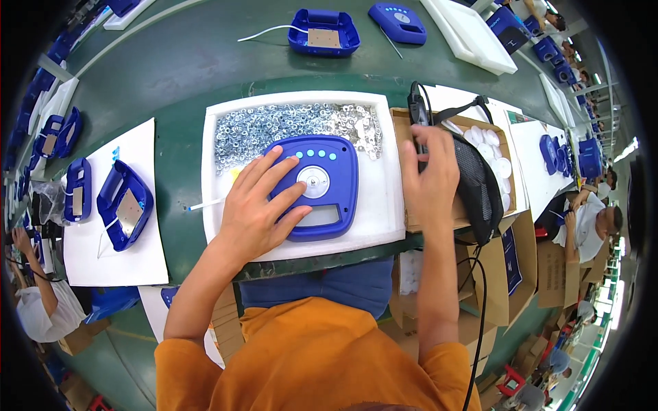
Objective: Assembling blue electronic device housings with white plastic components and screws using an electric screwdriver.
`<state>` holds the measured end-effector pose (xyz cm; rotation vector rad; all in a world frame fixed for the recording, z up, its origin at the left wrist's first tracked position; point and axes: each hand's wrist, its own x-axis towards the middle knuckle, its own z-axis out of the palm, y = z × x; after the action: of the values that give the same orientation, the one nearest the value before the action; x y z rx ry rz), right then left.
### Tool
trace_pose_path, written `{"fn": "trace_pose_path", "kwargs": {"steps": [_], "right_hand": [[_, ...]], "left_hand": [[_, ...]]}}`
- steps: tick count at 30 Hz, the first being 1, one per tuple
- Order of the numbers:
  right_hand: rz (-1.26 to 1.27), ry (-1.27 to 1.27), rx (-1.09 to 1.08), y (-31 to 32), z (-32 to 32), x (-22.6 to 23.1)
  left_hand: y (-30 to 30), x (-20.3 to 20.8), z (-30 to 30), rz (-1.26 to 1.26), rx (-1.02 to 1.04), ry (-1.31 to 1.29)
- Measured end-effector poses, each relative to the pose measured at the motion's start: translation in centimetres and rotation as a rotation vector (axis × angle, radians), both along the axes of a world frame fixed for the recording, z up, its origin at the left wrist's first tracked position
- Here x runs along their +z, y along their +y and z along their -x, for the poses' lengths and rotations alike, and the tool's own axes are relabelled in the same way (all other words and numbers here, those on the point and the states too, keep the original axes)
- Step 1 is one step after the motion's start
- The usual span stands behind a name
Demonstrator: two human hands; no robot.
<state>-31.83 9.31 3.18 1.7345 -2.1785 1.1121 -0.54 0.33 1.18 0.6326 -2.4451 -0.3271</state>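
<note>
A blue plastic housing (348, 179) with a round silvery disc, a row of light-blue dots and a rectangular window lies in a white foam tray (394, 205). My left hand (257, 205) rests on its left part, fingers spread and stretched out. My right hand (439, 168), slightly blurred, is closed around the lower part of a black corded tool (417, 108), which looks like an electric screwdriver. The tool stands at the tray's right, over a cardboard box. Behind the housing many small metal washers and nuts (274, 123) fill the tray. A white cable end (205, 204) sticks out left.
Right of the tray, the cardboard box (401, 123) holds white round parts (490, 147) and a black mesh pouch (480, 185). Open blue housings (125, 205) lie on a white sheet at left. Another open housing (323, 34) lies at the back. Co-workers sit at both sides.
</note>
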Motion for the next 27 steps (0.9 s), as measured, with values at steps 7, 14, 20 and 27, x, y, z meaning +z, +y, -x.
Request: {"fn": "trace_pose_path", "kwargs": {"steps": [7, 14, 20, 27], "right_hand": [[-0.640, 0.261, -0.382, -2.9, 4.8, -0.9], [-0.177, -0.320, -0.330, -1.9, 9.3, 2.2], [0.454, -1.395, 0.145, 2.6, 1.8, 9.5], [0.442, -1.341, 0.497, 0.5, -6.6, 7.5]], "left_hand": [[0.1, -0.6, 0.2, -0.014, -0.012, 0.031], [-0.5, -0.9, 0.2, -0.005, -0.020, 0.075], [-0.4, -1.4, -0.3, -0.025, -0.004, 0.097], [0.0, -1.9, -0.3, -0.025, 0.004, 0.114]]}}
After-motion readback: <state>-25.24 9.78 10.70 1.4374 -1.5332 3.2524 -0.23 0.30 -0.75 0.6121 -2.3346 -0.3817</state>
